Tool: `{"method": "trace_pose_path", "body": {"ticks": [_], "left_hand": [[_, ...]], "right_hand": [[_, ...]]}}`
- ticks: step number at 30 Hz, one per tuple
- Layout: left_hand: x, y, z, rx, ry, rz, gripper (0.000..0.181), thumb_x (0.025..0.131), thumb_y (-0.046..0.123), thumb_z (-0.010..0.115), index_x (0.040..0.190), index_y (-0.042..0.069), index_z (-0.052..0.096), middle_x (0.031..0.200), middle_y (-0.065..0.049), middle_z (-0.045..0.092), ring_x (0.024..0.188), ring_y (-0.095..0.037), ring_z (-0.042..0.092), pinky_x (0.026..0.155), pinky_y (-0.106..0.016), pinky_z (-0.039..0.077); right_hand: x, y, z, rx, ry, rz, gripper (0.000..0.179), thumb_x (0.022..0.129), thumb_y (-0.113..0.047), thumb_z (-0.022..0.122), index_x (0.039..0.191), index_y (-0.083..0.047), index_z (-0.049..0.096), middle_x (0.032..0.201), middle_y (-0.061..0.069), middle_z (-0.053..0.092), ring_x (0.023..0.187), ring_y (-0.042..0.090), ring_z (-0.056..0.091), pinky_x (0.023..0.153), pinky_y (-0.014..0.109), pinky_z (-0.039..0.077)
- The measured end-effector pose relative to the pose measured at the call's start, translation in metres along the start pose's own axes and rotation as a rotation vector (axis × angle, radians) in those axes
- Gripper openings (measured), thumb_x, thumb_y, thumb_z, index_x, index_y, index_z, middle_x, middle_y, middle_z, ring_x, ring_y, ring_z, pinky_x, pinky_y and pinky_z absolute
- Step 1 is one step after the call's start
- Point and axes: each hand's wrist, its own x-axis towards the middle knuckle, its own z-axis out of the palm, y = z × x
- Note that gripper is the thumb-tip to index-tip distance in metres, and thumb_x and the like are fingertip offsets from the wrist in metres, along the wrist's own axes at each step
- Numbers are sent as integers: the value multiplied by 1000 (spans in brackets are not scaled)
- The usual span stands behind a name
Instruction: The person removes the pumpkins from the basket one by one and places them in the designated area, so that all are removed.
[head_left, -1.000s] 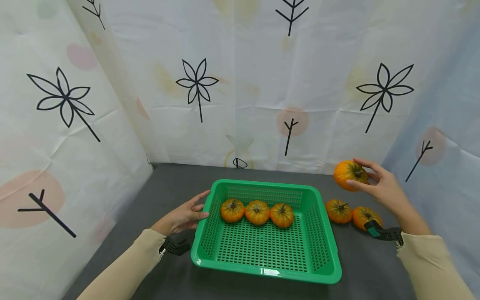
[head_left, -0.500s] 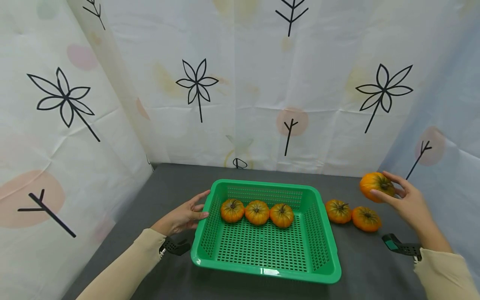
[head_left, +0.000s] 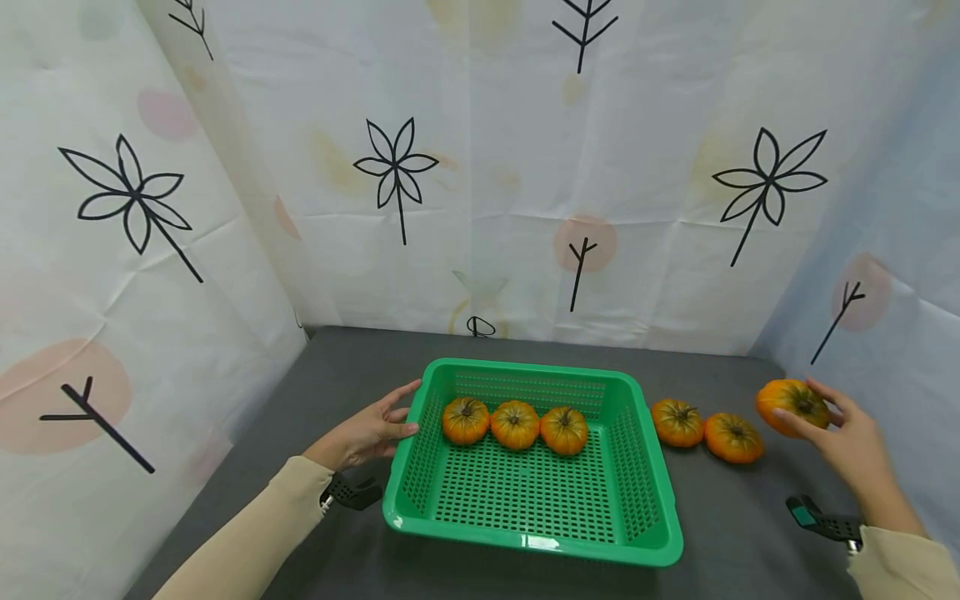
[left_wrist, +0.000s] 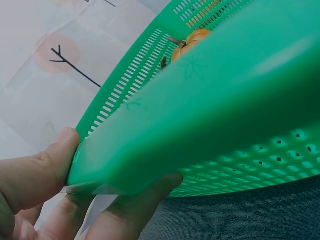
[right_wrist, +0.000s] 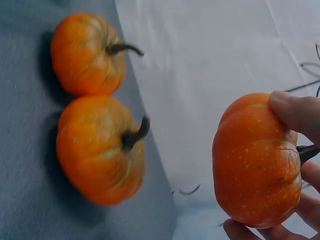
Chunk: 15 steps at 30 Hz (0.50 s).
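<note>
A small orange pumpkin [head_left: 783, 407] is gripped between the thumb and fingers of my right hand [head_left: 851, 437], at the right side of the table. In the right wrist view this pumpkin [right_wrist: 255, 162] shows its smooth speckled side, its dark stem turned toward the palm. My left hand [head_left: 363, 435] holds the left edge of a green plastic basket [head_left: 525, 542], thumb [left_wrist: 42, 167] on the rim and fingers underneath. Inside the basket, three pumpkins [head_left: 514, 426] sit in a row toward the back. Two more pumpkins [head_left: 677, 423] rest on the table, between the basket and my right hand.
The dark grey table [head_left: 360, 358] meets a white printed cloth [head_left: 510, 167] hanging behind it. More cloth [head_left: 900, 333] closes in on the right, near my right hand. A black band [head_left: 821, 521] is around my right wrist.
My right hand has carried the pumpkin right and down, from above the two table pumpkins to a spot beside them. The left hand and basket have stayed put.
</note>
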Motion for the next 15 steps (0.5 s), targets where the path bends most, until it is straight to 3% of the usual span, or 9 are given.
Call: {"method": "trace_pose_path", "body": {"ticks": [8, 15], "left_hand": [[-1, 1, 0, -6, -4, -6, 90, 96, 2, 58, 157, 25, -3, 153, -27, 28, 113, -33, 63, 89, -50, 55], [0, 0, -1, -3, 8, -4, 89, 96, 2, 58, 157, 26, -1, 152, -27, 31, 112, -33, 63, 89, -52, 55]], "right_hand": [[5, 22, -1, -20, -4, 103, 89, 94, -50, 56, 152, 5, 15, 152, 39, 7, 125, 64, 28, 87, 71, 39], [6, 44, 7, -56, -22, 158, 91, 94, -53, 53, 150, 8, 16, 150, 41, 9, 128, 63, 22, 95, 73, 30]]}}
